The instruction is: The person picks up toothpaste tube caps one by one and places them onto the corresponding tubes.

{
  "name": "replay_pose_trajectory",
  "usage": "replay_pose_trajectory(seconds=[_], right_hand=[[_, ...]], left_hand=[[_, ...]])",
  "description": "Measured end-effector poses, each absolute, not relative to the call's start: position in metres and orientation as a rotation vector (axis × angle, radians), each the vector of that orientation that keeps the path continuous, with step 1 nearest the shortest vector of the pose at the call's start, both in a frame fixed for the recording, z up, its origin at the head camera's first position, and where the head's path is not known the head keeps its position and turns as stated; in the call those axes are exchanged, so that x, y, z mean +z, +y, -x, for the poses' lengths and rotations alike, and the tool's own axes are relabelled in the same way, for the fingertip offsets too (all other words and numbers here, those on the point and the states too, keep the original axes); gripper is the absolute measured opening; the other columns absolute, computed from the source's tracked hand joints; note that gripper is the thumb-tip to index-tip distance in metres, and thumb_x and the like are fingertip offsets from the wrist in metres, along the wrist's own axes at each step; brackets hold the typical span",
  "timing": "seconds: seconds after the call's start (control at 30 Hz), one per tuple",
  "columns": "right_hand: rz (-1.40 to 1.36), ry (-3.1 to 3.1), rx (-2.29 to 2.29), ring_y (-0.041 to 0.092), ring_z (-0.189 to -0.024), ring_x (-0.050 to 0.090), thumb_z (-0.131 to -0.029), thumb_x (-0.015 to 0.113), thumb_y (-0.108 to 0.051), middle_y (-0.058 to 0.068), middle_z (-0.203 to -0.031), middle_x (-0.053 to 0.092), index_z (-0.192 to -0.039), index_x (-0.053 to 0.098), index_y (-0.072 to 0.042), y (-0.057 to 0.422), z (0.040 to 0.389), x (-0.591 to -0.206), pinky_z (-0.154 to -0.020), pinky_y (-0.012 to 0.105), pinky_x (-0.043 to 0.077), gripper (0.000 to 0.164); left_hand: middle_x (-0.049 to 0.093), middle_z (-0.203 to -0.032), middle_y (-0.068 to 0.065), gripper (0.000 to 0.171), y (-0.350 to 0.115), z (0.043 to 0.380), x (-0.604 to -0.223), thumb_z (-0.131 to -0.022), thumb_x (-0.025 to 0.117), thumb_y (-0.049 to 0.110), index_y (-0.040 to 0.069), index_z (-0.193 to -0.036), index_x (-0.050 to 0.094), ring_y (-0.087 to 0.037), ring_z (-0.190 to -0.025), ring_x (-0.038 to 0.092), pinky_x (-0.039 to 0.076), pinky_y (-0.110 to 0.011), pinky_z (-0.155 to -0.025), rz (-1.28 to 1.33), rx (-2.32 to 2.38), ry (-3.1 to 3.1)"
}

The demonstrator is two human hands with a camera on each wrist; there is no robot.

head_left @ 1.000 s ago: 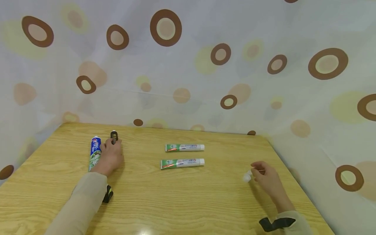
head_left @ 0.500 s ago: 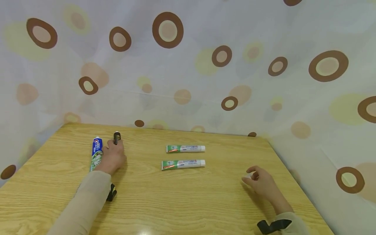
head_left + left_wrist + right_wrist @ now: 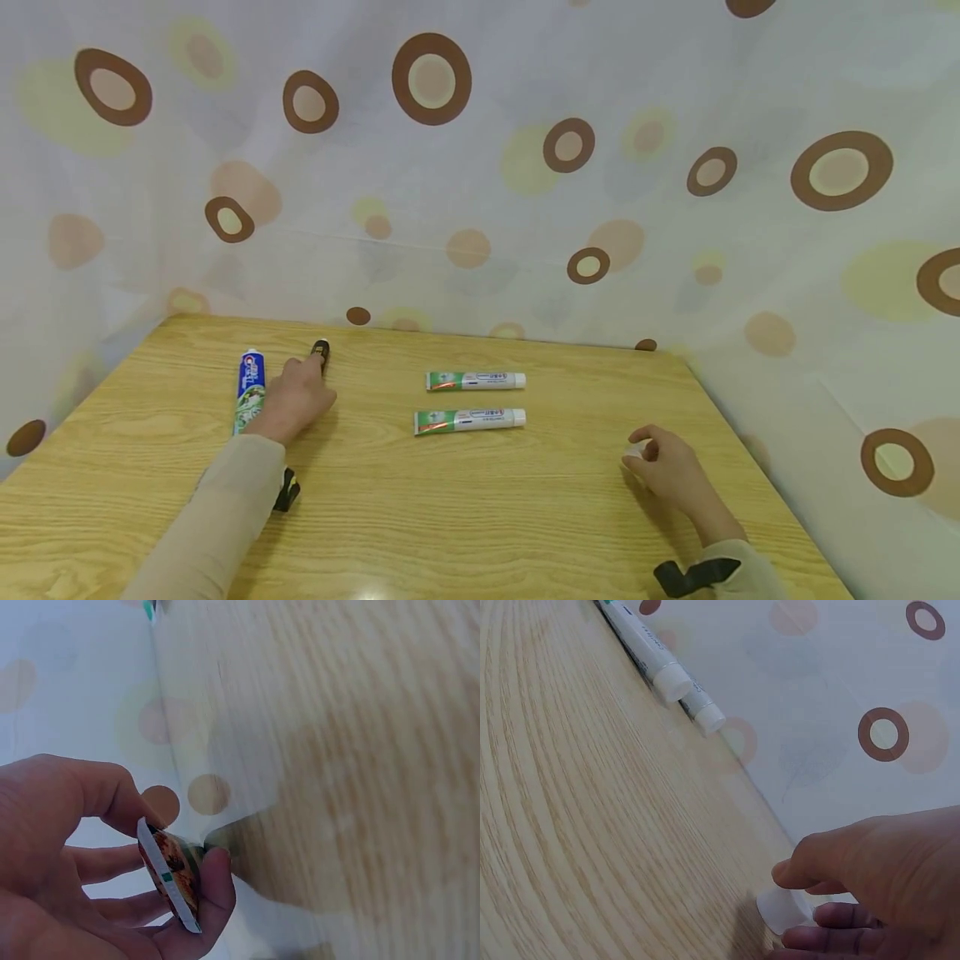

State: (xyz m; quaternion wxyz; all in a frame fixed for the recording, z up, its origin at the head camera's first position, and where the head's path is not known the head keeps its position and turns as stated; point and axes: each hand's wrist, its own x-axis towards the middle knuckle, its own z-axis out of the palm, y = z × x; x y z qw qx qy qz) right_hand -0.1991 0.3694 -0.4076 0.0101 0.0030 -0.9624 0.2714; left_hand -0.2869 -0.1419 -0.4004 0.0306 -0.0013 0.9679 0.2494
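Observation:
My left hand (image 3: 300,396) pinches a black toothpaste tube (image 3: 320,350) near the table's back left. In the left wrist view, the tube's flat crimped end (image 3: 171,877) shows between the thumb and fingers, with a white edge and brown print. At the right, my right hand (image 3: 670,468) holds a small white round piece (image 3: 782,910) between thumb and curled fingers, just over or on the tabletop. Its exact kind is unclear. A blue and green toothpaste tube (image 3: 251,385) lies left of my left hand, its lower part hidden behind the arm.
Two green and white toothpaste tubes (image 3: 476,381) (image 3: 470,422) lie side by side at mid-table, white caps to the right. The wooden table (image 3: 480,508) meets a dotted curtain (image 3: 480,192) along its back and right edges.
My left hand has slid to the right with the black tube, which now slants. My right hand's fingers have closed around the white piece, which was more exposed a second ago.

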Motion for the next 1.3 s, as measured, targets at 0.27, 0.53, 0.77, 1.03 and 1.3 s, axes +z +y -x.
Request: replay_pose_trajectory(seconds=[0.27, 0.53, 0.77, 1.03, 1.3], right_hand=[[0.016, -3.031, 0.808, 0.018, -0.071, 0.049, -0.092, 0.068, -0.016, 0.008, -0.086, 0.055, -0.115, 0.066, 0.004, 0.369, 0.199, -0.404, -0.059, 0.029, 0.042, 0.031], [0.011, -3.065, 0.789, 0.02, -0.079, 0.052, -0.09, 0.067, -0.011, 0.009, -0.09, 0.058, -0.114, 0.067, 0.005, 0.37, 0.199, -0.4, -0.065, 0.032, 0.045, 0.029], [0.039, -3.065, 0.811, 0.019, -0.078, 0.054, -0.09, 0.068, -0.013, 0.01, -0.092, 0.059, -0.115, 0.067, 0.005, 0.371, 0.201, -0.403, -0.064, 0.031, 0.047, 0.03], [0.071, -3.033, 0.933, 0.018, -0.081, 0.061, -0.092, 0.066, -0.015, 0.017, -0.102, 0.059, -0.115, 0.064, 0.004, 0.369, 0.199, -0.402, -0.06, 0.03, 0.052, 0.03], [0.072, -2.99, 1.138, 0.02, -0.087, 0.068, -0.095, 0.064, -0.013, 0.02, -0.116, 0.064, -0.121, 0.06, 0.003, 0.368, 0.197, -0.4, -0.066, 0.032, 0.058, 0.031]], left_hand=[[0.043, -0.13, -0.039, 0.065, -0.14, 0.285, -0.399, -0.092, 0.048, 0.014, -0.007, -0.15, 0.029, -0.038, -0.084, 0.052, 0.043, -0.039, -0.063, 0.018, 0.819, 2.895], [0.043, -0.132, -0.042, 0.057, -0.141, 0.285, -0.4, -0.102, 0.037, 0.017, -0.006, -0.152, 0.025, -0.041, -0.092, 0.057, 0.048, -0.05, -0.075, -0.025, 0.798, 2.942], [0.055, -0.123, -0.036, 0.046, -0.142, 0.282, -0.405, -0.105, 0.041, 0.015, -0.005, -0.146, 0.041, -0.047, -0.108, 0.06, 0.052, -0.056, -0.085, -0.116, 0.812, 3.07], [0.062, -0.123, -0.031, 0.041, -0.139, 0.28, -0.406, -0.103, 0.048, 0.014, -0.002, -0.14, 0.051, -0.041, -0.101, 0.065, 0.054, -0.049, -0.075, -0.135, 0.873, 3.191], [0.067, -0.118, -0.026, 0.039, -0.134, 0.276, -0.4, -0.098, 0.055, 0.017, 0.006, -0.136, 0.059, -0.025, -0.073, 0.061, 0.041, -0.029, -0.051, -0.09, 1.028, 3.196]])
